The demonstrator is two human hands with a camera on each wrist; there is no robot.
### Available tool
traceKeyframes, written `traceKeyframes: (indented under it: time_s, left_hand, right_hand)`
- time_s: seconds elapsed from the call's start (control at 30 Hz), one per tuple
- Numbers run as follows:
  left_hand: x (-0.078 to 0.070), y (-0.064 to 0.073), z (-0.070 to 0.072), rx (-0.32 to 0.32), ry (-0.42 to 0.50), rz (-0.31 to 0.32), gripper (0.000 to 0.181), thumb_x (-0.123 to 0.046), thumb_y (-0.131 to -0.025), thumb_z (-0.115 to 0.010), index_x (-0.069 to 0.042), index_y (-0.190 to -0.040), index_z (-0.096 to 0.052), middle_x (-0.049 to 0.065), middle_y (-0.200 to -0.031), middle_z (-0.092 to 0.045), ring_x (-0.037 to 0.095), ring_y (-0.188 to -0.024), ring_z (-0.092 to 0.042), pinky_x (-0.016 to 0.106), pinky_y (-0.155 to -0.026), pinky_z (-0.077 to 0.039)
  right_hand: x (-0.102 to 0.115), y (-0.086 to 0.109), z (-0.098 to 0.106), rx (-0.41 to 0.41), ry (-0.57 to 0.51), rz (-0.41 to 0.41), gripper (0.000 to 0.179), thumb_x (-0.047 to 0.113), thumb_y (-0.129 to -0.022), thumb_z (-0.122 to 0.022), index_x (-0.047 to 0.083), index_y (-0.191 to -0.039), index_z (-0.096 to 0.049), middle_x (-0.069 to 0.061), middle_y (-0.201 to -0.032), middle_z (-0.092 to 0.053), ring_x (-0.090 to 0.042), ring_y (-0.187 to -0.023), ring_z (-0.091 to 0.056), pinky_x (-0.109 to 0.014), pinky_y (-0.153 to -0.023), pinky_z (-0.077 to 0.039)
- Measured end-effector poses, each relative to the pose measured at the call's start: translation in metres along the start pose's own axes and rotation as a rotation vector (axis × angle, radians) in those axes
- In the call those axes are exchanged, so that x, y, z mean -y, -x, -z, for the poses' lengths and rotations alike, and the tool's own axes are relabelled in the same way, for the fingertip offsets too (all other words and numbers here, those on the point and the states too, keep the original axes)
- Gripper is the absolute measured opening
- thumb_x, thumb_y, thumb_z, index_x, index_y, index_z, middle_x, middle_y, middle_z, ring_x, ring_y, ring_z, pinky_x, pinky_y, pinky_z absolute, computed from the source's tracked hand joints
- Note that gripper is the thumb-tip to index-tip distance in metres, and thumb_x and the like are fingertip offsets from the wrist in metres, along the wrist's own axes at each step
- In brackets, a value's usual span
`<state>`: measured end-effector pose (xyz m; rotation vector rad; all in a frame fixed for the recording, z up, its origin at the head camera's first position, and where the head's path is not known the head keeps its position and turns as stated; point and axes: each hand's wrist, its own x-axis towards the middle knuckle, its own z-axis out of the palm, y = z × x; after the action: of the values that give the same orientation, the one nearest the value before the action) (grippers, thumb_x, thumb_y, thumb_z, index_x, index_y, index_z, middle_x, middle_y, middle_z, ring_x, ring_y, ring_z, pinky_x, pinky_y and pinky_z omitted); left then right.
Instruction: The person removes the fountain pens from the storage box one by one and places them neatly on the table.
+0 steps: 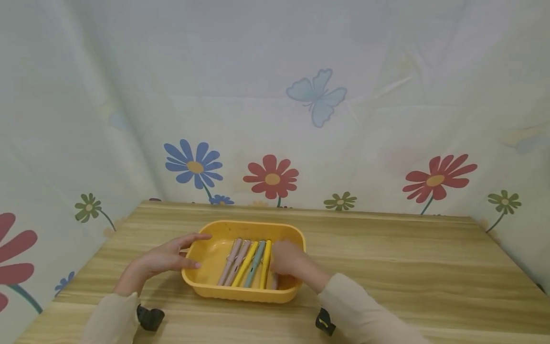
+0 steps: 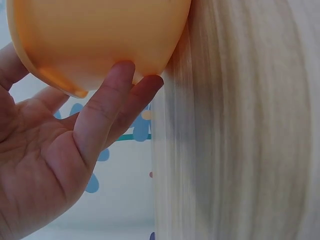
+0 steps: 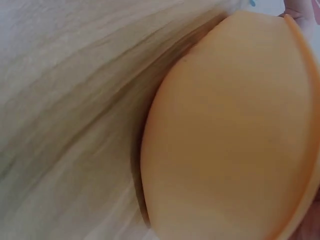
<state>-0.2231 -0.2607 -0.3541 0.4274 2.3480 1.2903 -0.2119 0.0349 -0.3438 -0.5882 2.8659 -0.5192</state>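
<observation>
A yellow plastic basin (image 1: 242, 294) stands on the wooden table. Inside it, several pens lie side by side with wire clips: pink pens (image 1: 229, 263), yellow pens (image 1: 265, 265) and a teal pen (image 1: 255, 264). My left hand (image 1: 165, 255) holds the basin's left end, thumb and a finger over the rim; in the left wrist view, other fingers (image 2: 102, 107) touch its outer wall. Reaching into the right side, my right hand (image 1: 290, 258) is blurred, its fingers curled at a pinkish pen (image 1: 275, 282) that shows below it. Its fingertips are hidden.
The wooden table (image 1: 408, 277) extends to both sides of the basin. A white cloth with printed flowers (image 1: 365, 157) hangs behind and at the sides. Black straps (image 1: 150, 317) show at both wrists. In the right wrist view, the basin's outer wall (image 3: 225, 125) fills much of the picture.
</observation>
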Motion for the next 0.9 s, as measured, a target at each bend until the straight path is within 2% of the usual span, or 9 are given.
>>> traceKeyframes:
  time_s: [0.13,0.33,0.43,0.57,0.67,0.8,0.9]
  left_hand:
    - [0.001,-0.001,0.001,0.001,-0.002,-0.004,0.07,-0.016,-0.081,-0.068,-0.007,-0.14,-0.032,0.029,-0.147,-0.005,0.053,-0.128,-0.016,0.052,-0.089,-0.043]
    - [0.002,-0.003,0.004,-0.013,-0.057,-0.036,0.07,-0.017,-0.08,-0.069,-0.006,-0.138,-0.034,0.027,-0.147,-0.011,0.052,-0.129,-0.01,0.064,-0.099,-0.022]
    - [0.002,-0.003,0.004,-0.01,-0.058,-0.041,0.07,-0.017,-0.08,-0.069,-0.006,-0.139,-0.034,0.027,-0.147,-0.01,0.052,-0.13,-0.009,0.065,-0.099,-0.019]
    - [0.0,-0.002,0.004,-0.011,-0.049,-0.012,0.071,-0.019,-0.08,-0.069,-0.009,-0.14,-0.033,0.029,-0.147,-0.008,0.051,-0.129,-0.014,0.059,-0.096,-0.032]
    - [0.001,-0.001,0.004,-0.014,-0.029,0.012,0.071,-0.018,-0.079,-0.07,-0.01,-0.14,-0.032,0.03,-0.147,-0.007,0.051,-0.128,-0.018,0.053,-0.09,-0.042]
    - [0.003,-0.002,0.003,-0.009,0.01,0.021,0.071,-0.017,-0.079,-0.07,-0.009,-0.14,-0.033,0.029,-0.147,-0.006,0.052,-0.128,-0.016,0.051,-0.089,-0.044]
    - [0.004,-0.003,0.002,-0.011,0.026,0.025,0.071,-0.016,-0.079,-0.07,-0.009,-0.139,-0.033,0.029,-0.147,-0.006,0.052,-0.128,-0.017,0.051,-0.088,-0.044]
  right_hand:
    - [0.001,-0.002,-0.004,-0.001,-0.001,-0.014,0.021,0.001,-0.068,-0.063,0.009,-0.057,-0.046,-0.003,-0.061,-0.049,-0.013,-0.05,-0.044,-0.021,-0.043,-0.037]
    - [-0.001,-0.006,-0.009,-0.041,0.016,0.016,0.019,0.001,-0.066,-0.064,0.008,-0.059,-0.048,-0.004,-0.069,-0.051,-0.014,-0.058,-0.045,-0.022,-0.052,-0.04]
    - [-0.002,-0.008,-0.012,-0.066,0.023,0.025,0.016,0.004,-0.065,-0.066,0.007,-0.06,-0.051,-0.004,-0.071,-0.051,-0.015,-0.063,-0.044,-0.023,-0.057,-0.041]
    - [-0.003,-0.011,-0.015,-0.07,0.002,0.02,0.015,0.007,-0.067,-0.068,0.004,-0.069,-0.053,-0.004,-0.074,-0.051,-0.015,-0.065,-0.045,-0.024,-0.06,-0.041]
    - [-0.003,-0.013,-0.017,-0.053,-0.088,-0.005,0.021,0.008,-0.069,-0.07,0.002,-0.08,-0.053,-0.004,-0.073,-0.05,-0.015,-0.063,-0.046,-0.025,-0.057,-0.041]
    - [-0.004,-0.013,-0.018,-0.042,-0.248,-0.053,0.03,0.005,-0.07,-0.07,0.002,-0.091,-0.05,-0.004,-0.068,-0.05,-0.015,-0.057,-0.048,-0.024,-0.048,-0.04]
    - [-0.005,-0.012,-0.017,-0.061,-0.291,-0.06,0.034,0.004,-0.069,-0.071,0.002,-0.097,-0.051,-0.004,-0.068,-0.052,-0.013,-0.053,-0.049,-0.023,-0.045,-0.04]
